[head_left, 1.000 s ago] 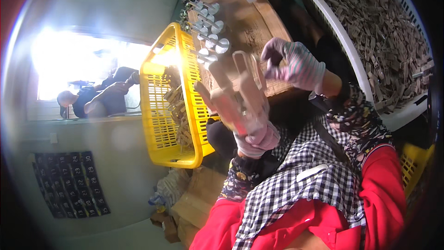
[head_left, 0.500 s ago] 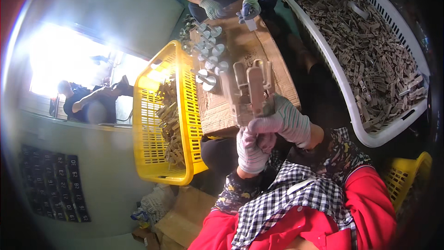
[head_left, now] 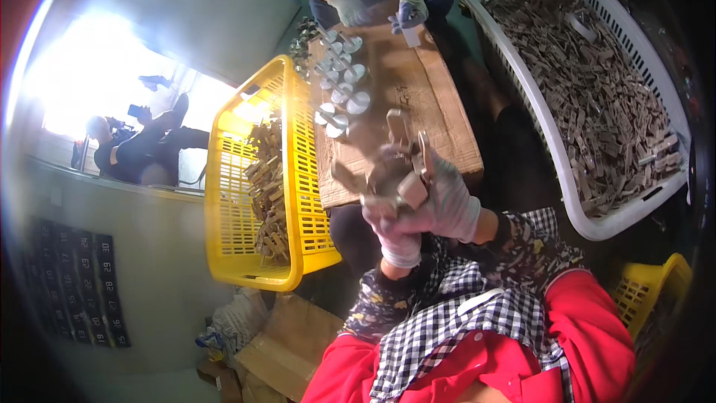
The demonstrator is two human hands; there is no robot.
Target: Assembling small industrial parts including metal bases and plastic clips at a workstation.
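Observation:
My left hand (head_left: 394, 242) and my right hand (head_left: 453, 205), both in striped white gloves, are pressed together above the near end of a cardboard box. Between them they grip a bunch of tan clothes pegs (head_left: 397, 128). The pegs fan outward in several directions, and their lower ends are hidden by my fingers. My left hand is closed under the bunch, while my right hand wraps its right side. On the cardboard box (head_left: 447, 116), beyond the bunch to the left, stand several round white discs with stems (head_left: 341, 91).
A yellow basket (head_left: 298, 179) of tan pegs stands left of the box. A large white basket (head_left: 548, 130) full of pegs is at the right, with another yellow basket (head_left: 652, 287) below it. Across the box, a co-worker's gloved hand (head_left: 412, 6) holds a small white piece.
The pegs have gone from standing close together and upright to splayed outward. My hands stay joined around them, slightly lower and further left. The view has shifted a little.

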